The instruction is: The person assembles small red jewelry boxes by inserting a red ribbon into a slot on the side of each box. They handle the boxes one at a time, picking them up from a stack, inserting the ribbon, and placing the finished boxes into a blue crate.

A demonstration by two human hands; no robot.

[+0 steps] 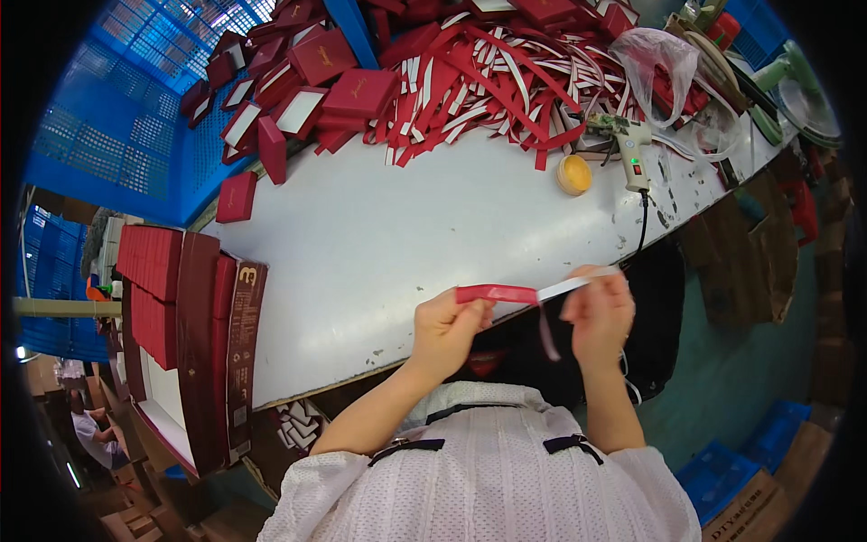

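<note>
Head view: red strip (495, 294) level, left-right.

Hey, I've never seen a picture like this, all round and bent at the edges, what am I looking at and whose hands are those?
There is no machine here. The picture comes from a wide fisheye camera worn on a person's head, looking down, which is why straight edges curve near the rim. The two bare arms coming up from the bottom are that person's own.

The left hand pinches one end of a red strip. The right hand holds its other end, where the strip shows its white side.

In front lies a white table. At its far side sit a heap of red and white strips, small red boxes, a glue gun, a small yellow round tub and a clear plastic bag. On the left stands a carton of stacked red boxes.
</note>
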